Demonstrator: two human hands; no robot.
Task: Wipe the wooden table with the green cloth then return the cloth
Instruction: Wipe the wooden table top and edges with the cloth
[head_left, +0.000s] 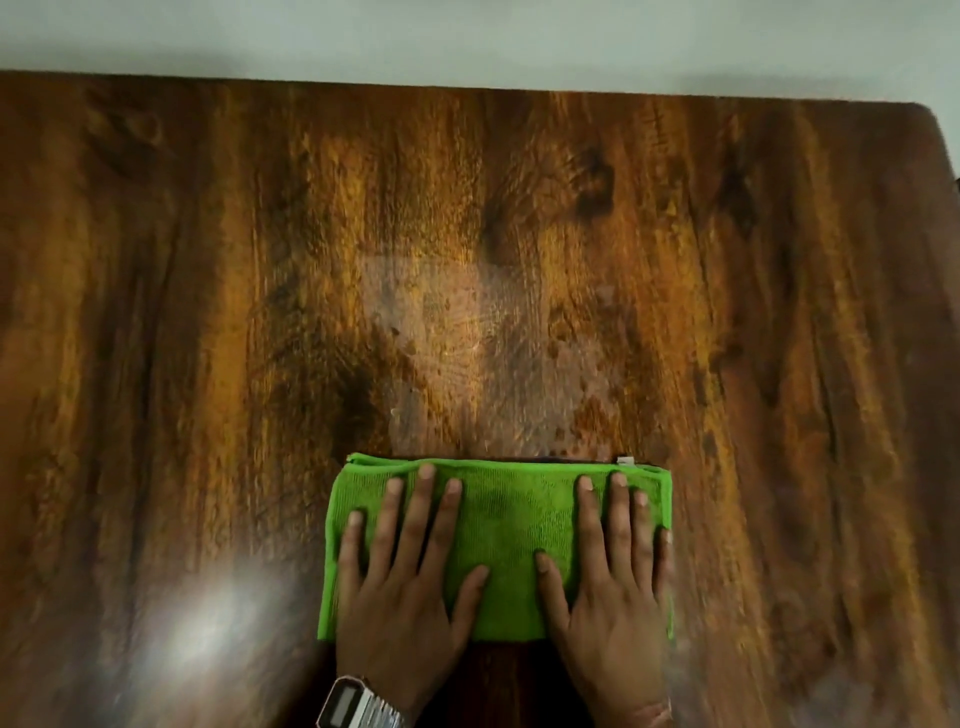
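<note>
Right now I have both hands flat on the cloth, which lies folded into a long rectangle at about 6 o'clock on the table, close to my edge. My left hand covers its left half and my right hand its right half, fingers straight and spread wide, pointing toward 12 o'clock, palms pressing down rather than gripping. Neither hand pinches or curls round the fabric. A watch sits on my left wrist at the bottom of the view.

Ahead of the cloth, toward 12 o'clock, a pale hazy patch shows on the wood, with faint arcs in it; I take it for a damp smear or residue, though I cannot say which. A glare spot lies at about 8 o'clock.

By my reading, I am in the wiping step, with the cloth at the near end of a stroke. The return of the cloth is not yet due, and I see no place in view where it belongs.

Next I would push both hands together toward 12 o'clock through the hazy patch, keeping even pressure so the fold does not bunch or slip out from under the palms, then work toward 9 and 3 o'clock.
</note>
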